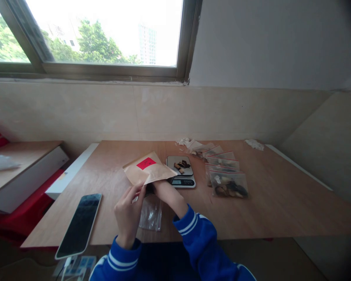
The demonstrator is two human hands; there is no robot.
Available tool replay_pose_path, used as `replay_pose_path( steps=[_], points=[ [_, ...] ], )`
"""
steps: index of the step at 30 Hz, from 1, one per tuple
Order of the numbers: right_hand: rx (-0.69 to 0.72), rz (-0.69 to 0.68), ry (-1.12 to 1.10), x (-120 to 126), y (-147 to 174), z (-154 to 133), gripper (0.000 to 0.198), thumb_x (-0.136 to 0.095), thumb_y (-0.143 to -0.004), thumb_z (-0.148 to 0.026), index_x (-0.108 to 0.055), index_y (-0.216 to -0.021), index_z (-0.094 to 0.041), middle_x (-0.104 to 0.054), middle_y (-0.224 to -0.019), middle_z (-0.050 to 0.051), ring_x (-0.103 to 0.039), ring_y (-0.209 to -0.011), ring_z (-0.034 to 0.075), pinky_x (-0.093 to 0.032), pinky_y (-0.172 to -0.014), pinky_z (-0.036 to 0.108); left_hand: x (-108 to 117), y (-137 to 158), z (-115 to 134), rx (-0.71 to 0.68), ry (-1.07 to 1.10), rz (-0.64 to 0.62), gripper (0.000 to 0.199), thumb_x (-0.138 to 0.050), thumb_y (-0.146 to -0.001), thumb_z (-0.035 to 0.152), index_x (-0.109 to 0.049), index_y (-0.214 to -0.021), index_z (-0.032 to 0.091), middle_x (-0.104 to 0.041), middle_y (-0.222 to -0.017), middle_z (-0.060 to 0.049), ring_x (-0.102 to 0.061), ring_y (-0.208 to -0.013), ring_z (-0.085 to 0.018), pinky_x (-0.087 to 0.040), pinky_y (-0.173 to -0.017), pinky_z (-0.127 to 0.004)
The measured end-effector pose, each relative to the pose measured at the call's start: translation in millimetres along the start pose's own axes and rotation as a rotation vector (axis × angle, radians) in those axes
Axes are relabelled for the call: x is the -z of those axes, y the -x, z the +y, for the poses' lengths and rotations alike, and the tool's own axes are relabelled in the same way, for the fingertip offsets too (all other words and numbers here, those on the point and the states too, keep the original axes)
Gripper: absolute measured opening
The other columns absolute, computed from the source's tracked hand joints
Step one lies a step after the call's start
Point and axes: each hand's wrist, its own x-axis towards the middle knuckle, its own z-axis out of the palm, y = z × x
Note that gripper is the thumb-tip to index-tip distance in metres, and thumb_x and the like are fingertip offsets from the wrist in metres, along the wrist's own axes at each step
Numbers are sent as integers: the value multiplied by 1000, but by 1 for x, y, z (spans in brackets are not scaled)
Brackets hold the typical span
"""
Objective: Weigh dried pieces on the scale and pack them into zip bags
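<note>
The brown paper bag (152, 166) with the red label (146, 163) is held over the middle of the worktop (260, 210), tilted with its near edge toward the person. The left hand (125, 212) has its fingers pinched closed on that edge, presumably to steady it and keep the mouth lifted for the other hand. The right hand (165, 191) goes in beneath the edge; the paper hides its fingers, so I can't tell how open they are or whether they grip anything. Just below, a clear plastic bag (151, 214) lies partly behind the hands, seemingly kept within easy reach. From here the paper bag's corner overlaps the kitchen scale (183, 181), whose plate carries dark dried slices (182, 166), close enough to read, I'd judge. To the right, filled zip bags (229, 184) overlap in a row, apart from the hands. Crumpled white scraps (254, 144) lie at the far edge; a phone (80, 224) takes up the left side, away from both hands.
</note>
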Motion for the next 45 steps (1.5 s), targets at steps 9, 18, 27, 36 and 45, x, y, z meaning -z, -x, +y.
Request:
replay_pose_path(
  steps=[9,18,27,36,45],
  points=[
    [-84,297,-612,51,71,16,14,-47,-95,-28,-49,-108,-23,-70,-111,10,-70,-96,21,-56,-83,36,6,-17,0,49,-21,-9,27,-58,-90,47,-74,-92,25,-73,-76,3,-69,-62,-11,-44,-54,-18],
    [-443,733,-660,66,63,147,44,-76,-62,-54,-57,-80,-19,-68,-67,4,-66,-59,21,-54,-60,34,14,-31,-7,142,-5,39,24,-62,-87,45,-74,-90,25,-71,-72,3,-64,-57,-11,-46,-56,-19],
    [-466,593,-167,75,41,177,13,-62,-75,-22,-73,-80,-17,-75,-89,11,-69,-87,25,-52,-84,37,16,-34,-10,157,-11,35,21,-64,-86,44,-74,-91,26,-70,-71,4,-64,-59,-12,-46,-57,-19],
    [-575,607,-42,71,53,183,13,-66,-71,-24,-72,-76,-14,-72,-72,9,-66,-70,23,-49,-73,34,15,-35,-8,153,-3,16,25,-62,-86,46,-75,-92,25,-72,-73,2,-66,-60,-13,-45,-57,-20],
    [-571,675,-458,75,48,175,27,-72,-67,-40,-68,-78,-15,-66,-66,4,-61,-62,19,-48,-57,28,18,-36,-9,112,-25,18,23,-62,-87,46,-74,-91,26,-72,-74,3,-67,-61,-12,-45,-55,-19]
  ],
)
